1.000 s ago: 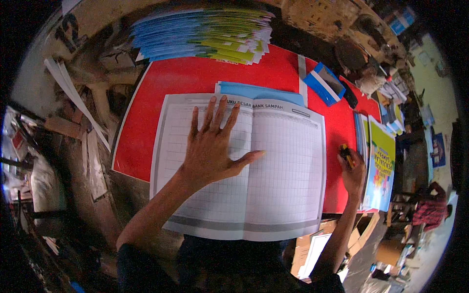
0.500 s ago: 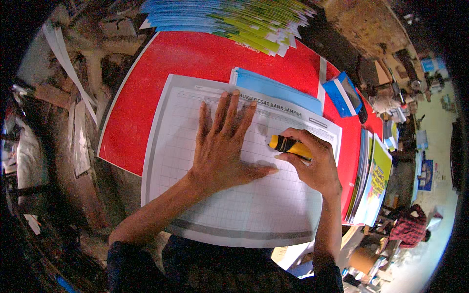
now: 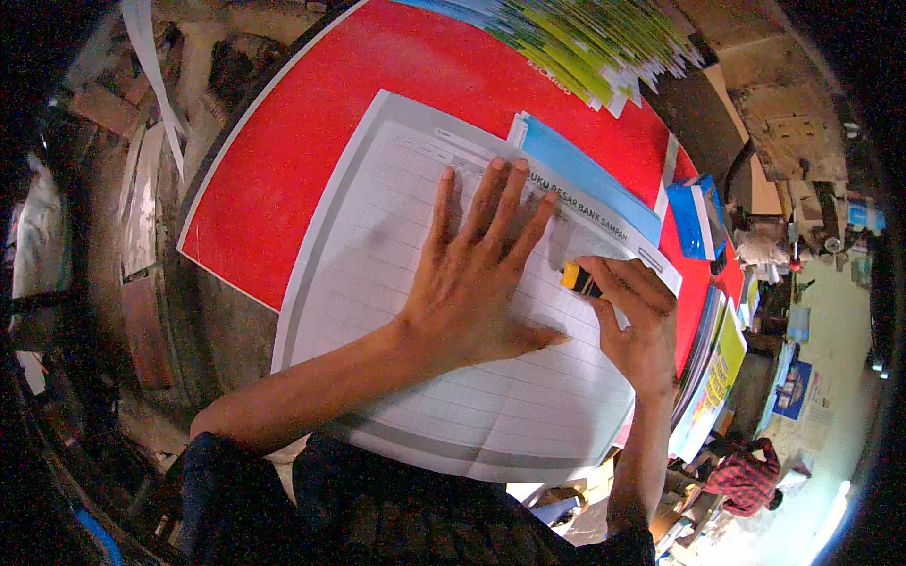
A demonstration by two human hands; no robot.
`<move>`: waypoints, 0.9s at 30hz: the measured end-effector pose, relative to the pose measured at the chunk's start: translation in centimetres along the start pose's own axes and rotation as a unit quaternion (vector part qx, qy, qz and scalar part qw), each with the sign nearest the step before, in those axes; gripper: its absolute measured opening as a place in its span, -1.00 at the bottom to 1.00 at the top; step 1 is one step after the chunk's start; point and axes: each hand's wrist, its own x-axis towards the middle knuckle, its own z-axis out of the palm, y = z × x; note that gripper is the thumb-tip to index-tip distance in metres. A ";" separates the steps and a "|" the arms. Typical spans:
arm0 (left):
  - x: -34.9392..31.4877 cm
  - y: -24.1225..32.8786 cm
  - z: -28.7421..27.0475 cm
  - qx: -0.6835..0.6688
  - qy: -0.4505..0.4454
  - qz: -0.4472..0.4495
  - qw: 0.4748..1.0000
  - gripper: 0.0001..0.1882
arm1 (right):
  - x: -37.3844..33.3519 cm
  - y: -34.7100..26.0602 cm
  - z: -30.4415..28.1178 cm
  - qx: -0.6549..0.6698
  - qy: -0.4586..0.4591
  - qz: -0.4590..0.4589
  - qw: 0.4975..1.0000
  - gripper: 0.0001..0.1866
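Note:
A large white ruled sheet [image 3: 491, 410] with a grey border and a printed heading lies tilted on a red board [image 3: 311, 123]. My left hand [image 3: 472, 283] rests flat on the sheet with its fingers spread, touching the upper part near the heading. To its right, my right hand [image 3: 640, 325] is closed round a small yellow-and-black tool [image 3: 570, 275]. Only the tool's yellow end and a black part show; its exact kind is hidden by the fingers. Light blue papers [image 3: 590, 174] stick out from under the sheet's far edge.
Fanned blue and green booklets [image 3: 576, 47] lie at the far edge. A blue-and-white box [image 3: 696, 219] stands at the right, nearer me a stack of colourful booklets [image 3: 713, 387]. White strips [image 3: 156, 80] hang at the left. A person in a checked shirt [image 3: 743, 479] sits lower right.
The view has shifted, so the board and sheet appear turned clockwise. My right hand, still round the tool, now covers more of it. My left hand stays flat on the sheet.

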 end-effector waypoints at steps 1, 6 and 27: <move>0.0 0.0 -0.1 0.000 0.004 0.003 1.000 0.35 | 0.1 0.4 0.0 -0.003 0.002 -0.026 1.000 -0.48; -0.1 0.1 0.3 -0.006 0.016 0.005 1.000 0.33 | 0.2 0.4 0.8 0.091 0.017 -0.032 0.995 -0.49; 0.1 0.2 0.2 0.026 0.000 0.004 1.000 0.36 | 0.7 1.6 1.3 0.184 -0.013 0.042 0.982 -0.55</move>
